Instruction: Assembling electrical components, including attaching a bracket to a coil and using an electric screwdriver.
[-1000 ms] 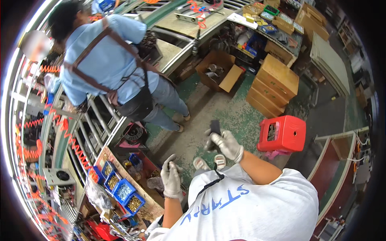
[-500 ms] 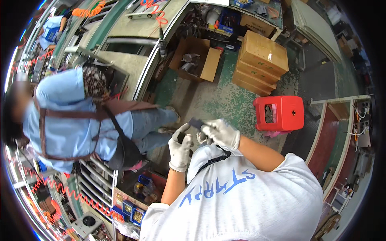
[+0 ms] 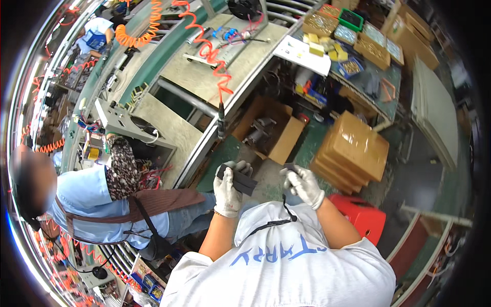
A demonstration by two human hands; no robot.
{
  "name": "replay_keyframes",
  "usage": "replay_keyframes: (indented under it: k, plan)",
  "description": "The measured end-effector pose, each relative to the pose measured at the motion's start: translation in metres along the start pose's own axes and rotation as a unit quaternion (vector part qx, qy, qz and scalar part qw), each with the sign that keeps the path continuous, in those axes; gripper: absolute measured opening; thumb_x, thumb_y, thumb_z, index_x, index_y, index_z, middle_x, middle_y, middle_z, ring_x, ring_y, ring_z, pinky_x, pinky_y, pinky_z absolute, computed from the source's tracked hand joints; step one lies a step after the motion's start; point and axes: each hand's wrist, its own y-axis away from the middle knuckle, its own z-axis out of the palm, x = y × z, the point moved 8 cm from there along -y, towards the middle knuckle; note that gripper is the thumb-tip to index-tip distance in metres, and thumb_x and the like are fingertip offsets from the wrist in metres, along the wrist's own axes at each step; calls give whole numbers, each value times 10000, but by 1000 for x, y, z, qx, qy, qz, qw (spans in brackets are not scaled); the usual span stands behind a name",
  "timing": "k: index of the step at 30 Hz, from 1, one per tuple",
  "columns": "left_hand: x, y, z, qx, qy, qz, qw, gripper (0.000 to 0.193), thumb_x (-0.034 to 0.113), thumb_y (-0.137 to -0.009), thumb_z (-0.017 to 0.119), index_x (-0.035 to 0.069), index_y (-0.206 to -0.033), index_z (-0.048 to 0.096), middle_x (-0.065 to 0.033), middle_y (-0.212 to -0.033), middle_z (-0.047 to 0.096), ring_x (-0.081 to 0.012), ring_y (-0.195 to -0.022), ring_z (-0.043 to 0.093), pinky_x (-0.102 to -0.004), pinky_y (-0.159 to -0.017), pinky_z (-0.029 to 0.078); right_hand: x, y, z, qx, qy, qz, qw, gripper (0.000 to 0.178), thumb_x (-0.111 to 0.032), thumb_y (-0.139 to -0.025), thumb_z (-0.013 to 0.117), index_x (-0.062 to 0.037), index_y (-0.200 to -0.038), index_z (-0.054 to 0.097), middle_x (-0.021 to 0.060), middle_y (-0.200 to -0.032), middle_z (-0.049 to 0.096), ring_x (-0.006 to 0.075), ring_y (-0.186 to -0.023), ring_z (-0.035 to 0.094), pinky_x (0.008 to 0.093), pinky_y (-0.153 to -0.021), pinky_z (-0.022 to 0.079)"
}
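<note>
Both of my hands wear pale work gloves and are held up in front of me, apart from each other. My left hand is closed on a dark grey flat piece, which sticks out past the fingers toward the right; its material is unclear. My right hand is closed, its fingers bent together. At its fingertips shows the edge of a small dark piece, mostly hidden by the glove.
An open cardboard box with metal parts stands ahead, beside stacked closed cartons. A red plastic stool is at right. A co-worker in a blue shirt stands left at a workbench. A coiled orange hose hangs over it.
My hands have moved apart, the right one going right. The dark grey piece between them is now in my left hand. The view has shifted, showing more of the benches ahead.
</note>
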Motion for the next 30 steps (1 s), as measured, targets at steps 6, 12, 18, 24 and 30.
replay_keyframes:
  k: [6,12,18,24,30]
  plan:
    - [37,-59,41,42,28,18,999,278,79,-952,512,13,-1221,524,6,-670,461,-86,-512,376,-248,-538,389,-99,-68,-53,12,-39,-61,997,221,-209,-976,484,-50,-1088,588,1,-723,582,43,-581,487,198,-550,415]
    - [73,-105,118,-33,-392,108,913,243,121,-1003,478,1,-1164,615,-43,-770,642,-80,-672,572,-234,-608,473,-173,-131,-7,-22,282,-244,928,391,-311,-981,518,33,-1165,551,104,-856,613,163,-773,586,303,-719,477]
    - [170,-235,129,65,-347,146,924,196,101,-944,578,-17,-1072,666,13,-726,593,-42,-559,510,-205,-497,416,-202,-230,15,-46,267,-205,940,558,-465,-969,515,42,-1200,551,172,-942,638,273,-865,635,358,-757,497]
    - [217,-412,156,10,-309,210,927,225,177,-948,591,-4,-1062,662,20,-605,537,-23,-469,411,-191,-433,303,-223,-359,19,62,383,-231,892,617,-519,-951,509,42,-1198,577,181,-1006,656,288,-899,651,360,-801,503]
    - [234,-522,118,98,-313,180,927,242,211,-967,582,-3,-1044,668,30,-590,512,-27,-457,404,-194,-405,296,-212,-423,-13,156,150,-63,974,577,-445,-959,561,53,-1249,546,20,-809,595,20,-547,439,172,-487,338]
